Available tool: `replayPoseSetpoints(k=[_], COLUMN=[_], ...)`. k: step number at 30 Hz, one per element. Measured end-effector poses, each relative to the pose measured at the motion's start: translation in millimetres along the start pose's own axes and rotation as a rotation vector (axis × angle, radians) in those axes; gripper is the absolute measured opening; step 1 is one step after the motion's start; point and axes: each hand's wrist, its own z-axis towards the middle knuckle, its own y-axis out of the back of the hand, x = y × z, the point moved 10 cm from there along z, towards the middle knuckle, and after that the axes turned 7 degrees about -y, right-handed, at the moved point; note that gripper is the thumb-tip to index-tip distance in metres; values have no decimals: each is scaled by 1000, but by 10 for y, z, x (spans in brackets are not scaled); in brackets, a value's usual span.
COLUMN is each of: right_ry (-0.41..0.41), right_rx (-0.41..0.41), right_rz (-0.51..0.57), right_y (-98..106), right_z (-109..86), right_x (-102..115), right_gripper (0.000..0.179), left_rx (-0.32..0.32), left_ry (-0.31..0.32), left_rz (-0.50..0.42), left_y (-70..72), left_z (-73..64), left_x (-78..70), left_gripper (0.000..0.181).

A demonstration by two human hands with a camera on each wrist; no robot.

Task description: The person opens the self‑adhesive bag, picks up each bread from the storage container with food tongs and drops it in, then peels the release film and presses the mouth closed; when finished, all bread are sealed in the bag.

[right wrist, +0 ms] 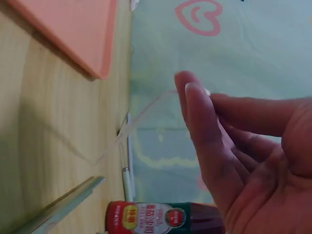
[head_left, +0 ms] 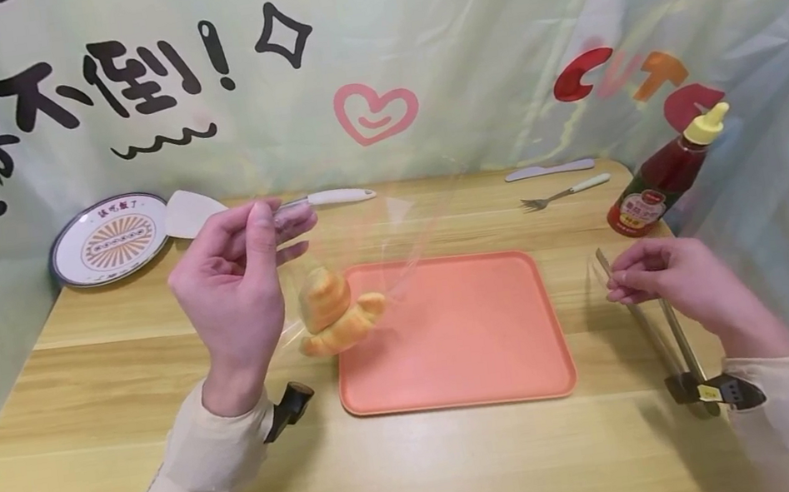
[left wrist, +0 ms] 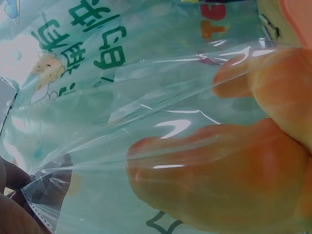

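The left hand (head_left: 236, 281) is up in the air above the surface (head_left: 171, 487). Its fingers (head_left: 262, 222) pinch the top of a clear bag (head_left: 364, 242), and a croissant (head_left: 334, 315) hangs inside it, just over the left edge of the pink tray (head_left: 468, 336). In the left wrist view the croissant (left wrist: 229, 175) fills most of the picture, with shiny plastic stretched tight around it.

The right hand (head_left: 664, 279) sits low on the right, beside the tray. Its fingers (right wrist: 200, 112) are loosely curled, and they seem to nip a thin corner of clear plastic — I cannot tell for sure, it is so see-through. Metal tongs (head_left: 659, 326) lie on the surface right under that hand.

To do this well, I think the pinch should stay firm and the bag should stay over the tray, so the croissant drops onto it if it slips out. Slow pulls are best — thin plastic can tear or twist.

Other things sit at the back: a plate (head_left: 107, 238), a spatula (head_left: 196, 211), a knife (head_left: 549, 170) and a fork (head_left: 564, 192). A ketchup bottle (head_left: 665, 178) leans near the right hand and could be knocked over by an elbow or a wide swing. The tongs could get bumped too.
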Motion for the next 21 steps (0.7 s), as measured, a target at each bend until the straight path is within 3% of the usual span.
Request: replayPoseSetpoints(k=[5,7,13,17,21], right_ry=[24,30,-30,-103,-111], right_rx=[201,242,169,105,68], right_rz=[-91,-81,-30,-29,-83], right_y=[-227,-247,-148,-213,-323], right_z=[-105,-134,74,281,386], right_x=[20,34,-150,-398,-522], right_gripper=[11,12,15,17,14], left_rx=[2,2,5,10,16], left_ry=[1,-1,-3,2,6], left_rz=[-3,-4,-5,6,8], left_y=[-5,-8,-10,-2,1], left_z=[-4,-4,-6,-14,-18], left_x=[-2,-3,5,21,37], left_gripper=[19,18,17,16,16])
